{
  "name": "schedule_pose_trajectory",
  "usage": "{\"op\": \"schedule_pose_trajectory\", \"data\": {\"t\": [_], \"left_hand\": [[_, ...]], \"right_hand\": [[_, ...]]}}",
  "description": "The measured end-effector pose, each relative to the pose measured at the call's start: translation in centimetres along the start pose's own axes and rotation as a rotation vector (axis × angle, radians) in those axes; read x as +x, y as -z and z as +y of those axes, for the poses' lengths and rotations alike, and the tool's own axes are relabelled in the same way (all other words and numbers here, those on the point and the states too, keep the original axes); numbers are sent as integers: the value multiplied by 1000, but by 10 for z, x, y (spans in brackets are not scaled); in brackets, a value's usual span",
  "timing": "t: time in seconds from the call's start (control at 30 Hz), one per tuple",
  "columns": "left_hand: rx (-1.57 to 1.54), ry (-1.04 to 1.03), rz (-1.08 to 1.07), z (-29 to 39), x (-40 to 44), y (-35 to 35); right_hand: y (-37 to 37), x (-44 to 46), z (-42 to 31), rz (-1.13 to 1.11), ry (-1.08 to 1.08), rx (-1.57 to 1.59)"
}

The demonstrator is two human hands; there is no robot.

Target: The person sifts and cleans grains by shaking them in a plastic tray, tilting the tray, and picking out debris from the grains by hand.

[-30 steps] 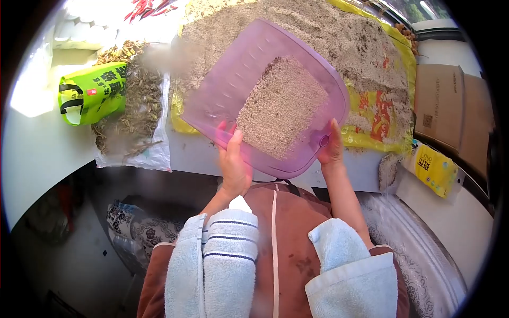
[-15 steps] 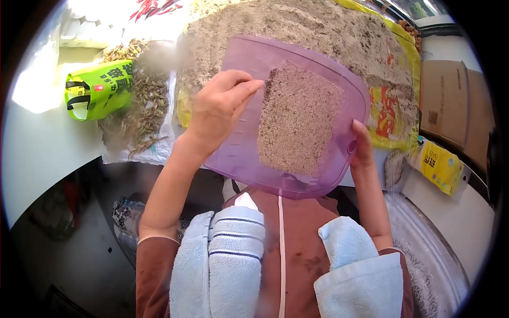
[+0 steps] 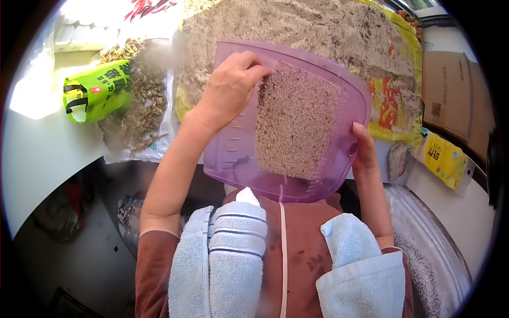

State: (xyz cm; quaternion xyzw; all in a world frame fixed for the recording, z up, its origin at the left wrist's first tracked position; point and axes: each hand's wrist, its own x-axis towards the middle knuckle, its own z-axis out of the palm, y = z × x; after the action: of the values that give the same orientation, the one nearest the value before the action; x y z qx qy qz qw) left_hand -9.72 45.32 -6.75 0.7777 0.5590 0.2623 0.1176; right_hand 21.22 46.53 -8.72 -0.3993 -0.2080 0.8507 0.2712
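A translucent purple plastic bin (image 3: 233, 143), tilted, is held in front of my body. A layer of small tan seeds (image 3: 299, 122) mixed with dark specks lies in it. My right hand (image 3: 363, 148) grips the bin's right rim, thumb on top and fingers behind. Over the upper left of the bin, my left hand (image 3: 233, 85) is closed in a pinch at the darker upper left edge of the seeds. Whatever is between those fingertips is too small to make out. Behind the bin, more seeds (image 3: 318, 26) are spread on a yellow sheet (image 3: 408, 58).
On the left are a green bag (image 3: 101, 90), dried pods (image 3: 146, 100) on a clear plastic sheet and red chillies (image 3: 148, 8). Cardboard boxes (image 3: 448, 90) and a yellow packet (image 3: 442, 159) stand at right. Light blue towels (image 3: 236, 259) hang over my front.
My left hand has moved slightly right and up, bringing its pinched fingertips to the edge of the seeds. The bin has tilted a little; my right hand keeps its grip.
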Motion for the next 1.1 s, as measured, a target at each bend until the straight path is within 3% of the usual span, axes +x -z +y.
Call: {"op": "schedule_pose_trajectory", "data": {"t": [0.33, 0.53, 1.1], "left_hand": [[-22, 12, -82, 9, -22, 17], [-69, 127, -17, 23, -33, 22], [-18, 34, -20, 8, -34, 19]], "right_hand": [[-3, 2, 2, -31, -18, 8], [-6, 5, 2, -62, -12, 22], [0, 5, 7, -72, -11, 33]]}}
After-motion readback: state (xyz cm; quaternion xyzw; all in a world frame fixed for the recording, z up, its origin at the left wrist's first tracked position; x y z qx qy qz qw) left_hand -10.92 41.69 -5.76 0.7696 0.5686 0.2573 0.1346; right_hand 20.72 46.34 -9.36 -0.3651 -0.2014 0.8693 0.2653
